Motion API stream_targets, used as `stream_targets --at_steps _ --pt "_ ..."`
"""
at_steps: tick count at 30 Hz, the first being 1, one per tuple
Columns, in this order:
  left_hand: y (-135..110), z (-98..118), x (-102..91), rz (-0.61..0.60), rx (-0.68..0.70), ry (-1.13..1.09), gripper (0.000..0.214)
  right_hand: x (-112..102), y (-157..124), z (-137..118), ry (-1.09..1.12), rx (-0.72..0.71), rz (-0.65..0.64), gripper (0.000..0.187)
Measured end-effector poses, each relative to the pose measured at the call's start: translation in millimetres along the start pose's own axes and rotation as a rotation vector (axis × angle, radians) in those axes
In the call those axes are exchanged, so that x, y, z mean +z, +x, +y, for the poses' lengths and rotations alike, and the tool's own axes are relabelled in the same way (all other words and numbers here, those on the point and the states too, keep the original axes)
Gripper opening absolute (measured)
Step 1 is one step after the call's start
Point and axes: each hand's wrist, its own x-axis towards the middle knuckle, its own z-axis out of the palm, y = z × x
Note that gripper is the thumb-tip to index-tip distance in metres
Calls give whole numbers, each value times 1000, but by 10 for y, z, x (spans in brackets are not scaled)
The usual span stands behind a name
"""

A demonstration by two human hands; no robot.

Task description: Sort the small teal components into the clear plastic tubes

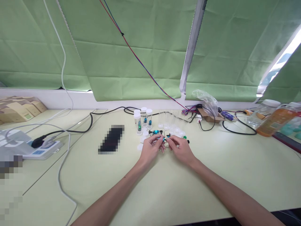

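My left hand (150, 148) pinches a small shiny blue part (163, 139) with a dark end between thumb and fingertips. From the other side, the closed fingertips of my right hand (180, 150) meet the dark end of this part; its exact kind is too small to make out. Just beyond the hands lie loose blue and black parts (155, 132) and a green piece (184, 137). Several clear tubes with white caps (149, 116) stand behind my left hand, with blue or green pieces inside. Clear uncapped tubes (167, 118) stand farther right, near white round caps (177, 130).
A dark blurred-out rectangle (111, 139) lies left of the hands. A power strip (44, 152) with plugs and cables sits at far left. At the right are a small cardboard box (209, 116), an orange bottle (274, 123) and a clear jar (261, 114). A black cable (90, 121) runs along the back.
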Motion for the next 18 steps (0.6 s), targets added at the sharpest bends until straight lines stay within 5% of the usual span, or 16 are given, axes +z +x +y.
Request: stream_targets --at_steps 18 --pt "2 12 1 6 0 6 31 5 -10 1 55 -29 12 18"
